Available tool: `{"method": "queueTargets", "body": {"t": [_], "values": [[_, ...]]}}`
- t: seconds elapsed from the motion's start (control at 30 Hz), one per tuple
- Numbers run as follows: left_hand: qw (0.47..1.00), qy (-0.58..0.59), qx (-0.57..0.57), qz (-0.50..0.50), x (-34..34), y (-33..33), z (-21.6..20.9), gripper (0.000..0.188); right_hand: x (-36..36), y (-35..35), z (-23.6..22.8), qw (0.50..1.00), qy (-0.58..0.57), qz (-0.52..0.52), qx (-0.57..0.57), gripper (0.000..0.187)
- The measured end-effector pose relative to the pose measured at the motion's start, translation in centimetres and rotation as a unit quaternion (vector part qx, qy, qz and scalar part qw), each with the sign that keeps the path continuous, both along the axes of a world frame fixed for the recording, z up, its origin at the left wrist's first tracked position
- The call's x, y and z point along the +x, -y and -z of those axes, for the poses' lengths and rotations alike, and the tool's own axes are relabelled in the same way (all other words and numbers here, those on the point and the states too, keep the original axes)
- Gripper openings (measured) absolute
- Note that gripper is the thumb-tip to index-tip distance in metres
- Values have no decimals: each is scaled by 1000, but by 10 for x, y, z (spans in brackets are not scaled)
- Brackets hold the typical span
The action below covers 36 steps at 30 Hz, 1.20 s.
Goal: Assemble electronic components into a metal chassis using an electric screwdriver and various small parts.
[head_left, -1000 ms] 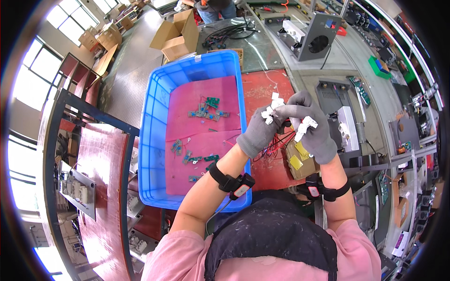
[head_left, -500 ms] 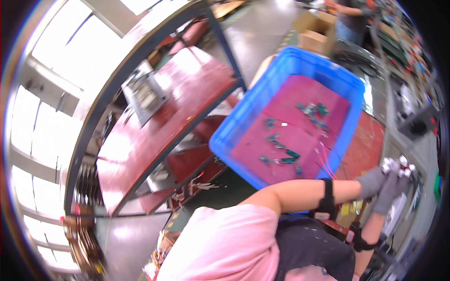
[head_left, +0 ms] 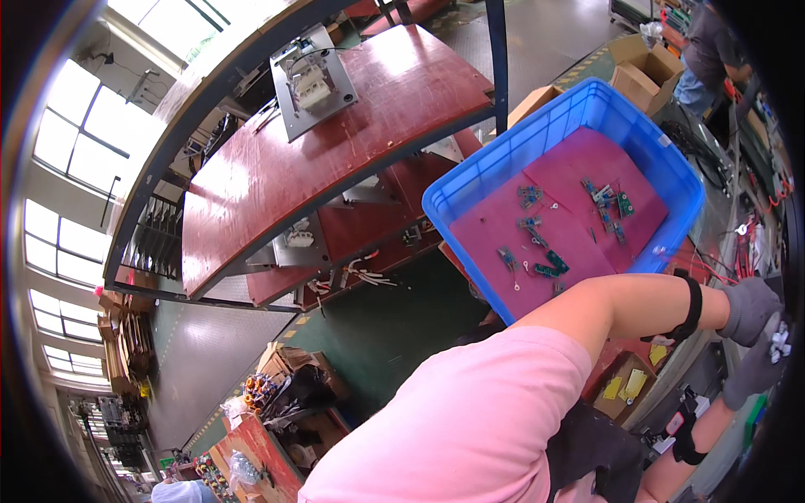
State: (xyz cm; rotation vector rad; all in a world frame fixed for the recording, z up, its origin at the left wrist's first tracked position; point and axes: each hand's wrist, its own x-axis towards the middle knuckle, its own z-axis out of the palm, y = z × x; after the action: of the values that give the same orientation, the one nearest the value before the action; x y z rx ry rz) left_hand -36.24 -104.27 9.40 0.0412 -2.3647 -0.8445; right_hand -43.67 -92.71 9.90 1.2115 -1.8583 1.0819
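Note:
Both my hands wear grey gloves and black wrist straps and sit at the far right rim of the picture. My left hand (head_left: 749, 308) is curled, at the end of my bare forearm, which crosses in front of the blue bin. Just below it my right hand (head_left: 752, 375) is closed too. A small white plastic part (head_left: 781, 344) sits between the two hands, gripped at their fingertips. The blue plastic bin (head_left: 537, 142) lies to the left of the hands, lined with a pink sheet (head_left: 579, 176) that carries several small green circuit boards (head_left: 545, 267).
A red-brown shelf board (head_left: 335, 142) in a dark steel frame holds a grey metal fixture (head_left: 312, 80). Cardboard boxes (head_left: 646, 71) and another person (head_left: 704, 42) are at the upper right. Yellow-tagged boxes (head_left: 629, 381) lie under my arm. Cluttered floor items (head_left: 285, 394) sit at the lower left.
The view has swung left and down, so the bin and my hands slid to the right edge. My hands stay together on the white part.

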Motion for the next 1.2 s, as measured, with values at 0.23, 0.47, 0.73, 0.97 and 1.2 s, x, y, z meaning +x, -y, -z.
{"method": "queueTargets", "body": {"t": [0.23,0.47,0.73,0.97,1.2], "values": [[893,371,-241,-79,57,2,168,59,90,-30,176,914,324,-155,187,45],[897,401,-139,-122,166,-70,138,55,92,-103,199,770,139,-363,506,63],[907,349,-147,-182,281,-166,140,40,140,-118,169,779,257,-343,458,45],[910,354,-49,-210,429,-254,136,33,241,-164,159,761,279,-376,449,42],[804,461,180,-329,636,-347,198,32,398,-187,151,690,199,-461,522,40]]}}
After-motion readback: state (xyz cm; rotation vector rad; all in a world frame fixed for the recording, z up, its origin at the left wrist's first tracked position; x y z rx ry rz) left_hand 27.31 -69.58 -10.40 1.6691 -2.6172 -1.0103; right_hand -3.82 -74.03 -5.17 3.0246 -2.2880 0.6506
